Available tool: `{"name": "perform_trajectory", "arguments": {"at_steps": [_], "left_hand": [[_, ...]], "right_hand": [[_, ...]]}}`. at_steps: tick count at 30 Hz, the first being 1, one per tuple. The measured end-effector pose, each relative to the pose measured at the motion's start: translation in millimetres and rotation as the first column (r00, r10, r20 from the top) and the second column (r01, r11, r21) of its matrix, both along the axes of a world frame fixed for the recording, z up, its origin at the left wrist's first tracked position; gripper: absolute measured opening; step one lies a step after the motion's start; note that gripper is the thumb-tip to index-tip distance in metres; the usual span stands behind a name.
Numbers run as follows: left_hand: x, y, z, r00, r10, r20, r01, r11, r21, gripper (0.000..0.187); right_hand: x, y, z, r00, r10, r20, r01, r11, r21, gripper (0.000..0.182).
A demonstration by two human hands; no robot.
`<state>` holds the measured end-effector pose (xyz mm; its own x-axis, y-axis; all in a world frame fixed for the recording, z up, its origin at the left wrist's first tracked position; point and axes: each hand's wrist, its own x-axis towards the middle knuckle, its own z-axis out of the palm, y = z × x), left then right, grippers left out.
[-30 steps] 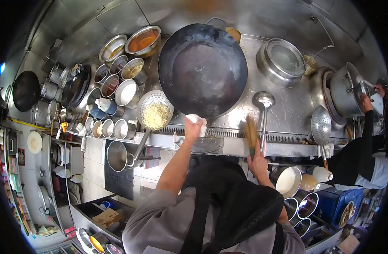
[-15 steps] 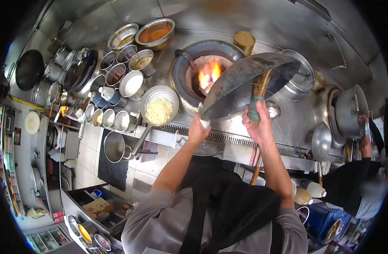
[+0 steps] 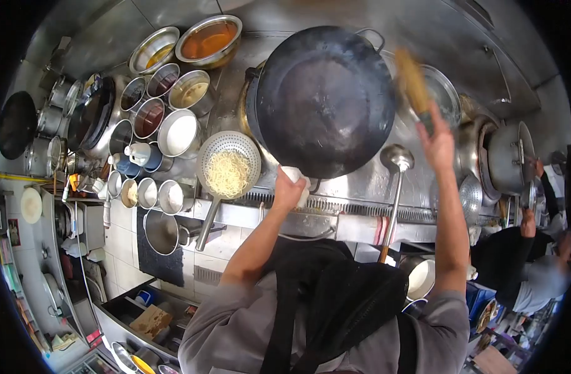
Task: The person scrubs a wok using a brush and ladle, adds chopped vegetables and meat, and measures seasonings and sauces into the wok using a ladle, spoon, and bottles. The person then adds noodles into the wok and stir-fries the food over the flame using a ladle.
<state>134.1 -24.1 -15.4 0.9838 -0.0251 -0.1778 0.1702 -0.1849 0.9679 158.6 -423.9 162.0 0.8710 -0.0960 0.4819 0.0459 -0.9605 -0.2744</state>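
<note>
A large dark wok rests over the burner with its inside facing up and nothing in it but a wet sheen. My left hand is closed round a white cloth at the wok's near rim. To the right of the wok, my right hand grips a brush by its green-wrapped handle, its bristles pointing up and blurred. A ladle lies between the wok and my right hand. Left of the wok sits a perforated strainer holding pale noodles.
Metal pots of sauces and powders stand at the left, with two bowls of orange liquid behind. A round metal container is behind my right hand. At the far right a co-worker stands near a tall pot.
The wok has come down from its tilted position onto the burner, hiding the flames. My right hand has moved right and up with the brush, away from the wok.
</note>
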Motion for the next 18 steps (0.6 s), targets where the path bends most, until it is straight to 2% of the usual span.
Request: {"name": "perform_trajectory", "arguments": {"at_steps": [1,4,5,6,7,9,10,11,12,13,14,15,16,17,18], "left_hand": [[5,2,-3,0.999,0.045,0.001,-0.045,0.999,-0.027,0.044],[23,14,-33,0.964,-0.012,-0.266,-0.05,0.973,-0.224,0.03],[27,21,-41,0.914,-0.075,-0.399,-0.07,0.939,-0.337,0.021],[27,21,-44,0.917,-0.069,-0.394,-0.06,0.95,-0.308,0.02],[25,19,-45,0.919,-0.064,-0.388,-0.05,0.96,-0.277,0.02],[25,20,-25,0.918,-0.089,-0.388,-0.024,0.96,-0.278,0.017],[24,21,-33,0.913,-0.105,-0.395,-0.009,0.961,-0.277,0.016],[23,21,-47,0.908,-0.123,-0.401,0.007,0.96,-0.279,0.016],[24,22,-55,0.904,-0.142,-0.403,0.026,0.96,-0.28,0.015],[29,28,-32,0.888,-0.199,-0.415,0.059,0.943,-0.326,0.013],[33,31,-24,0.902,-0.204,-0.38,0.058,0.93,-0.363,0.012],[34,32,-20,0.913,-0.21,-0.349,0.057,0.914,-0.402,0.012],[29,32,-19,0.921,-0.216,-0.323,0.054,0.894,-0.444,0.011],[30,33,-21,0.912,-0.249,-0.326,0.093,0.9,-0.426,0.019],[27,31,-19,0.93,-0.178,-0.321,0.042,0.92,-0.39,0.022]], "right_hand": [[19,16,30,0.98,0.034,0.198,-0.045,0.998,0.054,0.073],[62,63,61,0.895,-0.19,0.403,0.163,0.981,0.101,0.072],[79,78,49,0.874,-0.262,0.409,0.208,0.963,0.172,0.074],[102,91,29,0.814,-0.218,0.539,0.17,0.976,0.138,0.08],[122,110,2,0.805,-0.208,0.556,0.121,0.974,0.19,0.083],[158,152,-82,0.871,-0.264,0.414,0.121,0.932,0.341,0.073],[156,190,-102,0.957,-0.278,0.081,0.217,0.872,0.439,0.066],[162,207,-139,0.937,-0.119,-0.328,0.262,0.861,0.435,0.063],[152,236,-154,0.801,0.029,-0.598,0.226,0.91,0.348,0.076],[137,251,-186,0.837,0.282,-0.469,-0.08,0.911,0.404,0.08],[129,261,-211,0.784,0.525,-0.332,-0.378,0.828,0.415,0.084],[131,261,-185,0.705,0.502,-0.502,-0.246,0.836,0.491,0.083],[133,256,-126,0.586,0.479,-0.654,-0.094,0.841,0.532,0.083],[136,244,-93,0.436,0.459,-0.774,0.067,0.841,0.537,0.083],[147,203,-137,0.669,0.356,-0.652,-0.194,0.931,0.31,0.081]]}}
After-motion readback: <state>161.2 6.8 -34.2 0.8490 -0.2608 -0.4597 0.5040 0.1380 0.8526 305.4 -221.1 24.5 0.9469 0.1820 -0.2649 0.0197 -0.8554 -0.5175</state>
